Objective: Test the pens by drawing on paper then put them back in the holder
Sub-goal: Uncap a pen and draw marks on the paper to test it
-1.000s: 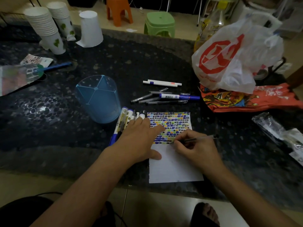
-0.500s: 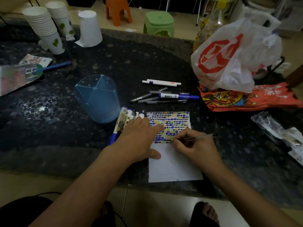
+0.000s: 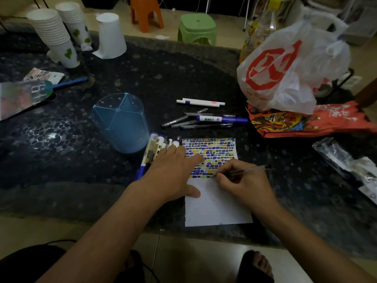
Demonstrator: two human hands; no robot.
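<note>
One slim clear pen (right hand) on smooth paper.

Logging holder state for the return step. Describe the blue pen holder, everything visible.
The blue pen holder is a translucent plastic cup, upright on the dark table, with ribs dividing it into compartments. No pen shows in it. It stands left of the paper, far-left of the left hand. The markers lie at its base; whether they touch is unclear.

A home room: plastic stools, stacked paper cups, shopping bag on a stone table.
</note>
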